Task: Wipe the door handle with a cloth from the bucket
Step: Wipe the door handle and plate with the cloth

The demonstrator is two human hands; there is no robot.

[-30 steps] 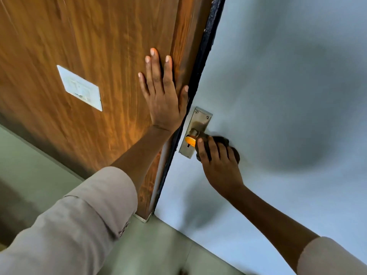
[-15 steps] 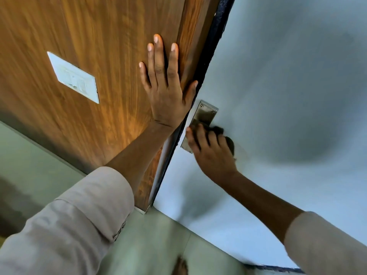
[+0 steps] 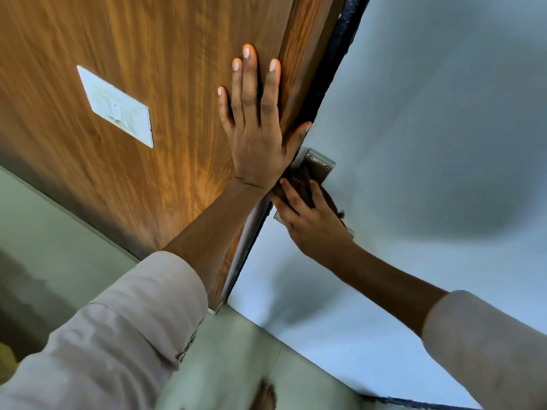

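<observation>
Under the right hand (image 3: 313, 229), whose fingers (image 3: 291, 193) press a dark brown cloth (image 3: 300, 180) closed against the brushed-metal handle plate (image 3: 321, 164), the orange knob seen a second ago is now covered, so wiping has reached the handle itself. Left of the plate, the left hand (image 3: 254, 143) lies flat and open on the wooden door (image 3: 148, 54).

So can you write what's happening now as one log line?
step: wiping | right hand: presses cloth on handle plate | left hand: flat on wooden door
</observation>
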